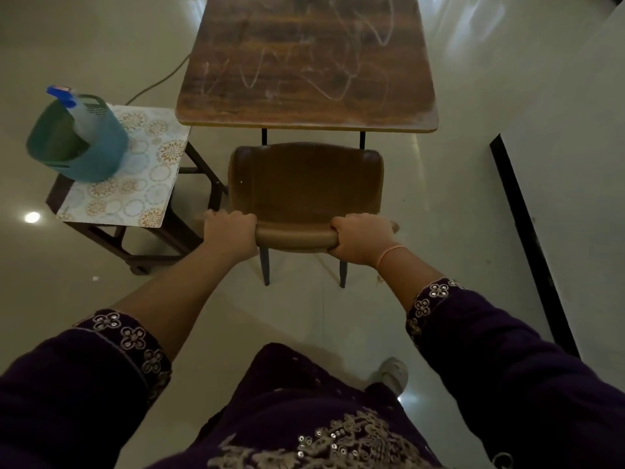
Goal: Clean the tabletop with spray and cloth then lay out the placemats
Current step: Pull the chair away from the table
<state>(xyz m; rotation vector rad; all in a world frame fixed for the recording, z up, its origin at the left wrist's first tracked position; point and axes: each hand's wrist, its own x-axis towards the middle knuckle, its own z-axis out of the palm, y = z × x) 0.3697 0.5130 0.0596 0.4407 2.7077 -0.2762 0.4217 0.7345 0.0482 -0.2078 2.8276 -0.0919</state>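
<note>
Head cam: my L hand point(230, 231) and R hand point(358, 239) both clench the top rail of a brown chair point(304, 184) facing the scribble-marked wooden worktop point(304, 69). At left, spray bottle point(77, 116) stands in teal basket point(101, 157) atop patterned placemat point(148, 170) on dark stool point(203, 167).

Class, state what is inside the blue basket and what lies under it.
A spray bottle stands inside the blue basket; a patterned placemat lies under it. The basket's bottom is hidden.
</note>
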